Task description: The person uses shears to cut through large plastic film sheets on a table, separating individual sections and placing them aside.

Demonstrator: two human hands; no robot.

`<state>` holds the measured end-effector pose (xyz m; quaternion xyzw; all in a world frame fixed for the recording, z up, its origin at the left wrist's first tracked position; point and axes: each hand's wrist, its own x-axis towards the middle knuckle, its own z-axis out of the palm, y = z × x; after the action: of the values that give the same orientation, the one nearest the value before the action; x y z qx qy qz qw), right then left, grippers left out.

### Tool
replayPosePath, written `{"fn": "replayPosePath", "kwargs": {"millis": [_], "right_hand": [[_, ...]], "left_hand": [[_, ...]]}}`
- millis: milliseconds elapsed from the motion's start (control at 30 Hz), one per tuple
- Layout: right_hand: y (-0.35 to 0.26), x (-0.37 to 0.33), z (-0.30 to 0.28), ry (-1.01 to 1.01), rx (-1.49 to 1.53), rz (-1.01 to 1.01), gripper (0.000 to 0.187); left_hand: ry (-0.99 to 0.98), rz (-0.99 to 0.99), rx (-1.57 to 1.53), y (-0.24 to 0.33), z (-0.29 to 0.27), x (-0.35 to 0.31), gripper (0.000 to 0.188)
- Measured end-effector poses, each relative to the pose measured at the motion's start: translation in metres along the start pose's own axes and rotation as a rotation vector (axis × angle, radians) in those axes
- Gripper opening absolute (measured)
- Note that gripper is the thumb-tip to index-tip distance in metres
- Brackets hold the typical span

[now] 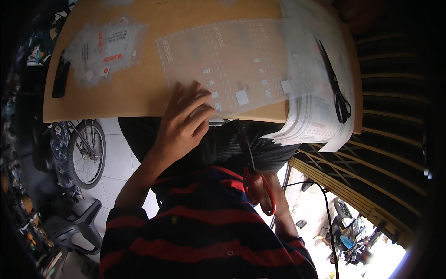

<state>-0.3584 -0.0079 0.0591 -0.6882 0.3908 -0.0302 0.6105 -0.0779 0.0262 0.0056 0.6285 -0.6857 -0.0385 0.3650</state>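
A clear printed plastic sheet (195,51) lies over the brown tabletop (139,104). My left hand (183,118) rests on its near left part, fingers spread and pressing down at the table's near edge. Below that edge, close to my body, my right hand (274,183) grips red-handled scissors (251,172). Their dark blades point up toward the sheet's near edge; I cannot tell whether they touch it. Part of my right hand is hidden behind the handles.
Small printed clear bags (109,51) are piled at the left, beside a dark phone-like object (61,74). Black scissors (335,86) lie on stacked plastic sheets (306,111) overhanging the right. A bicycle wheel (87,153), a dark plastic chair (76,228) and slatted metalwork (390,111) surround the table.
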Motion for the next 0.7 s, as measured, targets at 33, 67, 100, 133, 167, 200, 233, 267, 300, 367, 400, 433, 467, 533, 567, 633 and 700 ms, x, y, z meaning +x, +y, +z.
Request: {"fn": "replayPosePath", "kwargs": {"millis": [33, 67, 100, 133, 167, 200, 233, 267, 300, 367, 400, 433, 467, 533, 567, 633, 700], "right_hand": [[-0.002, 0.0, 0.004, 0.016, 0.038, -0.021, 0.065], [-0.004, 0.0, 0.007, 0.032, 0.075, -0.042, 0.069], [-0.003, 0.002, 0.008, 0.038, 0.038, -0.036, 0.07], [-0.002, 0.005, 0.008, 0.045, 0.0, -0.029, 0.071], [-0.002, 0.008, 0.007, 0.049, -0.021, -0.024, 0.069], [-0.003, 0.011, 0.006, 0.052, -0.043, -0.021, 0.067], [-0.006, 0.015, 0.003, 0.052, -0.048, -0.02, 0.062], [-0.008, 0.015, 0.002, 0.052, -0.053, -0.019, 0.057], [-0.009, 0.016, 0.0, 0.048, -0.061, -0.018, 0.058], [-0.011, 0.016, -0.002, 0.04, -0.075, -0.017, 0.06], [-0.014, 0.014, -0.002, 0.043, -0.056, -0.017, 0.061], [-0.016, 0.011, -0.002, 0.046, -0.037, -0.016, 0.063], [-0.018, 0.009, -0.002, 0.05, -0.019, -0.016, 0.064], [-0.012, 0.004, -0.004, 0.028, 0.016, 0.003, 0.067], [-0.012, 0.003, -0.006, 0.022, 0.018, 0.016, 0.068], [-0.013, 0.003, -0.009, 0.015, 0.01, 0.043, 0.07], [-0.016, 0.003, -0.01, 0.019, 0.001, 0.053, 0.071]], "left_hand": [[-0.015, -0.017, -0.003, 0.001, -0.001, 0.001, 0.024], [-0.03, -0.033, -0.007, 0.003, -0.003, 0.002, 0.025], [-0.045, -0.049, -0.009, 0.004, -0.005, 0.003, 0.026], [-0.065, -0.062, -0.007, 0.006, -0.008, 0.003, 0.029], [-0.086, -0.075, -0.005, 0.008, -0.01, 0.004, 0.032], [-0.104, -0.086, -0.001, 0.009, -0.012, 0.005, 0.035], [-0.114, -0.074, 0.006, 0.01, -0.013, 0.006, 0.038], [-0.125, -0.062, 0.013, 0.012, -0.014, 0.007, 0.042], [-0.134, -0.051, 0.025, 0.012, -0.015, 0.008, 0.045], [-0.127, -0.091, 0.001, 0.013, -0.016, 0.008, 0.049], [-0.125, -0.108, -0.013, 0.014, -0.015, 0.008, 0.05], [-0.122, -0.1, -0.01, 0.013, -0.015, 0.008, 0.049], [-0.118, -0.092, -0.007, 0.012, -0.014, 0.007, 0.048], [-0.111, -0.082, 0.001, 0.01, -0.012, 0.005, 0.047], [-0.109, -0.079, 0.005, 0.009, -0.011, 0.005, 0.046], [-0.111, -0.076, 0.009, 0.008, -0.011, 0.004, 0.044], [-0.113, -0.074, 0.002, 0.007, -0.011, 0.004, 0.043]]}}
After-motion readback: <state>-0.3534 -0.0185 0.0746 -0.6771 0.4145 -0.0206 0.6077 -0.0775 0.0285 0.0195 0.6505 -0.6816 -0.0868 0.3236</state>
